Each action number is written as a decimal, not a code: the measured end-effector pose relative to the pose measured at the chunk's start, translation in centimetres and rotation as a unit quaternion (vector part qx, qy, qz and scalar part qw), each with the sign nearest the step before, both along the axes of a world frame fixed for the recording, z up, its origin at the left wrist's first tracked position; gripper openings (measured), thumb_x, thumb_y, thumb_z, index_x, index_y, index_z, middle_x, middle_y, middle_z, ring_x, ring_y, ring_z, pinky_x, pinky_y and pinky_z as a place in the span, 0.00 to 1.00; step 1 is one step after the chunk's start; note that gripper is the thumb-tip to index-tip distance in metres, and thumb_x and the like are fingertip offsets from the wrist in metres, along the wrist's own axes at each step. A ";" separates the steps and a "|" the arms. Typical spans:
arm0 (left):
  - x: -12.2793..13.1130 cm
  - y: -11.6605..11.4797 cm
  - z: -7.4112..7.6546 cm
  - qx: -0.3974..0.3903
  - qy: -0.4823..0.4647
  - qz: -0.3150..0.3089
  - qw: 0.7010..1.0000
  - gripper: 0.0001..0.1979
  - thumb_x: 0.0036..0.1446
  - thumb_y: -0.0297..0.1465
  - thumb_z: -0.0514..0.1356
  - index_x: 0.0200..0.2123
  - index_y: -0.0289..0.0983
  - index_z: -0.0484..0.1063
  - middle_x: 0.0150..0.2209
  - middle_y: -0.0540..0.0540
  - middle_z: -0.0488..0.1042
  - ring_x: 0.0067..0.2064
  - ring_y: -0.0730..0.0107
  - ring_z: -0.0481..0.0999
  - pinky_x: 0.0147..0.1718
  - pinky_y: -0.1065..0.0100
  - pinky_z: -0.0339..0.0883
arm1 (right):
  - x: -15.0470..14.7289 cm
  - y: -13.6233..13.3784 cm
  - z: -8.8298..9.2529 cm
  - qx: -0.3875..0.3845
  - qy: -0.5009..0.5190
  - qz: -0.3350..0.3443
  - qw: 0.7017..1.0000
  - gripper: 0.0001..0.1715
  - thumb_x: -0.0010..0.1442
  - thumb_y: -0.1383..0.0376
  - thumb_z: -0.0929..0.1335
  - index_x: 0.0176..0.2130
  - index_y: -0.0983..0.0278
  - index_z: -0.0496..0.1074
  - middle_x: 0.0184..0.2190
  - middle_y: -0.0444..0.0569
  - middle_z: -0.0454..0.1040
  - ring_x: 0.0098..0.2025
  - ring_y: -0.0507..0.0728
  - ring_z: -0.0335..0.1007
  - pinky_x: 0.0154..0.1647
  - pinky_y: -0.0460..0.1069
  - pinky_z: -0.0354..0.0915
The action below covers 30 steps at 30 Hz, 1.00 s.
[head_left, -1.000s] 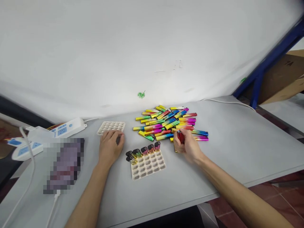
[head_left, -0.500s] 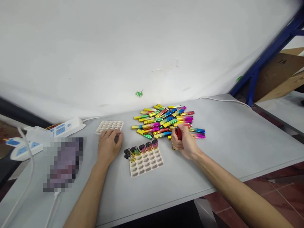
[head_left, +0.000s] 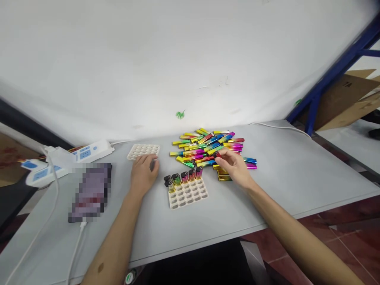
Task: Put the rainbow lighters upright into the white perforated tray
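My right hand [head_left: 236,167] pinches a red lighter [head_left: 218,154] between thumb and fingers, at the near edge of the pile of shiny multicolored lighters [head_left: 206,149] spreading beyond it and to its left. Left of that hand and closer to me, a white molded tray [head_left: 186,202] holds six standing lighters [head_left: 184,177] with black tops. My left hand [head_left: 144,173] lies palm down on the table [head_left: 160,233], thumb apart from the loosely bent fingers, which reach the near edge of a second white tray [head_left: 143,151] just beyond them.
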<state>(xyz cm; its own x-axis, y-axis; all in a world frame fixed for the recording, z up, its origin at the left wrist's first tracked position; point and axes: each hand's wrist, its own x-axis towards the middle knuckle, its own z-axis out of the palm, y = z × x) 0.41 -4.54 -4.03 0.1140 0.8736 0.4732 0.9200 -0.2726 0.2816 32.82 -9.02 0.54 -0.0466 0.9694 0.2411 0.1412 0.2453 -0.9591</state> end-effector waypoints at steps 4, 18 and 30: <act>0.2 -0.1 -0.1 -0.016 -0.011 0.000 1.000 0.13 0.62 0.32 0.54 0.46 0.37 0.73 0.54 0.39 0.75 0.57 0.52 0.70 0.58 0.53 0.62 | -0.3 -2.2 2.1 0.054 -0.091 -0.029 0.994 0.13 0.61 0.55 0.71 0.36 0.61 0.70 0.29 0.44 0.69 0.30 0.53 0.64 0.33 0.50 0.61; 0.3 -0.4 0.1 -0.031 -0.051 -0.011 0.998 0.10 0.62 0.31 0.54 0.44 0.38 0.73 0.50 0.40 0.74 0.55 0.53 0.70 0.54 0.55 0.66 | -8.7 -5.2 1.1 0.115 -0.380 0.042 0.917 0.12 0.65 0.56 0.69 0.47 0.58 0.71 0.38 0.47 0.82 0.30 0.55 0.76 0.27 0.48 0.61; 0.5 -0.2 0.3 -0.041 -0.065 -0.020 0.997 0.10 0.61 0.32 0.55 0.43 0.39 0.73 0.49 0.41 0.75 0.54 0.53 0.70 0.53 0.54 0.66 | -9.7 -5.3 2.5 0.111 -0.447 0.042 0.887 0.08 0.63 0.59 0.71 0.41 0.58 0.72 0.34 0.47 0.82 0.27 0.56 0.74 0.23 0.48 0.47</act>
<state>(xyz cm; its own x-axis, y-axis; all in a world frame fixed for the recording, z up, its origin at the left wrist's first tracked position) 0.86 -4.74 -3.70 0.0913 0.9060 0.4134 0.8635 -0.2788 0.4203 23.10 -14.29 3.02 -0.3860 0.8863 0.2558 0.7926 0.4605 -0.3997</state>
